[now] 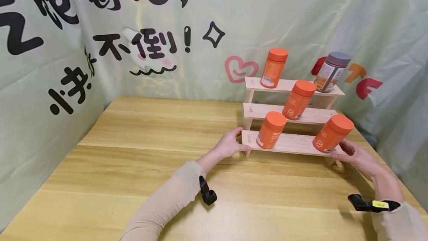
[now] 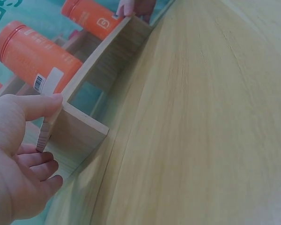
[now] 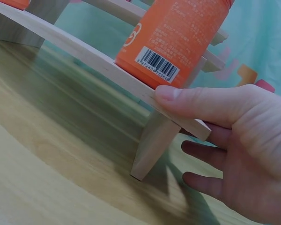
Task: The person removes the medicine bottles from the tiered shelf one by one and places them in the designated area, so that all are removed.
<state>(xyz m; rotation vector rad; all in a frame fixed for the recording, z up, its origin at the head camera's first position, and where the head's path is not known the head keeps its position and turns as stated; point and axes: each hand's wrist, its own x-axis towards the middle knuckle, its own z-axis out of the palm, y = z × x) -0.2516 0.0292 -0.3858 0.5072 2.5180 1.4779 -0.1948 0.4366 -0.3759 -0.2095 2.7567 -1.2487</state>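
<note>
The three-step wooden shelf (image 1: 297, 143) stands at the right of the desk (image 1: 150, 140), near the back, its lowest board between my hands. On that board are a left orange jar (image 1: 271, 130) and a right orange jar (image 1: 333, 134); another, the middle orange jar (image 1: 299, 100), sits one step up. The top step carries the upper orange jar (image 1: 274, 68) and a grey-lidded jar (image 1: 332, 72), whose foot is close behind the middle jar. My right wrist view cuts off the right jar's lid, and the rear supports are largely hidden.

The middle and right jars bear a white B-like mark; the smaller print is too fine for me to read. Barcodes show on both lower jars in my wrist views. The grey-lidded jar's pale label is illegible to me.

My left hand (image 1: 230, 142) pinches the board's left end, thumb on the front corner, fingers loosely bent beneath. My right hand (image 1: 361, 157) grips the other end likewise, thumb on the front edge just beside the right jar, some fingers spread below the wood.

Behind hangs a pale green cloth (image 1: 284, 10) reading "不倒!", with a pink heart; its top writing is cut off.
</note>
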